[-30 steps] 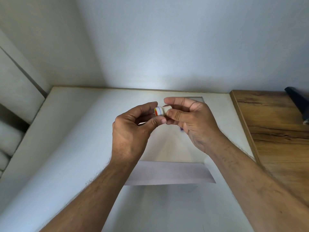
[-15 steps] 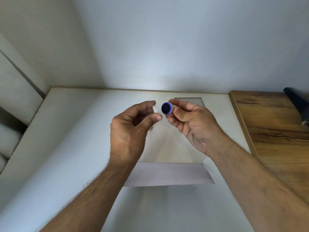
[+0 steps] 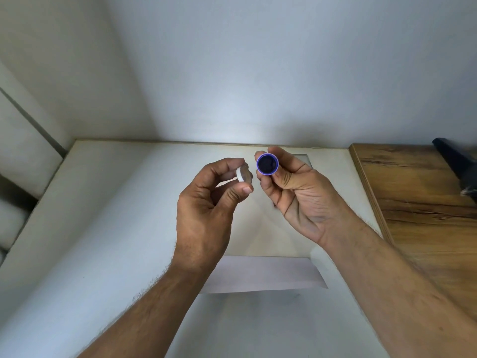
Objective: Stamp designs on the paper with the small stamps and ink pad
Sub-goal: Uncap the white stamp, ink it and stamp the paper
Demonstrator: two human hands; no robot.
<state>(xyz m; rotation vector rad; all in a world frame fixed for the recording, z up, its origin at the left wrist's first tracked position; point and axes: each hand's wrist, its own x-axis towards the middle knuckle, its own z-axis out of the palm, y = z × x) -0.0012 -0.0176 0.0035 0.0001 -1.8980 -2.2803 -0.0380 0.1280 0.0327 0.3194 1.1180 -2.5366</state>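
Observation:
My right hand (image 3: 296, 197) holds a small round stamp (image 3: 267, 164) between thumb and fingers, its purple rim and dark inked face turned toward me. A small white cap (image 3: 242, 173) is pinched in my left hand (image 3: 206, 210), a finger's width left of the stamp and apart from it. Both hands hover above a sheet of white paper (image 3: 263, 275) lying on the white table (image 3: 103, 228). My hands hide most of the paper's middle. No separate ink pad shows.
A wooden surface (image 3: 418, 202) adjoins the table on the right, with a dark object (image 3: 456, 161) at its far edge. Walls close the table off at the back and left. A grey square patch (image 3: 304, 158) shows on the table behind my right hand.
The cap has come off the stamp. My left hand moved left with the cap, and my right hand turned the stamp so its inked face points toward me.

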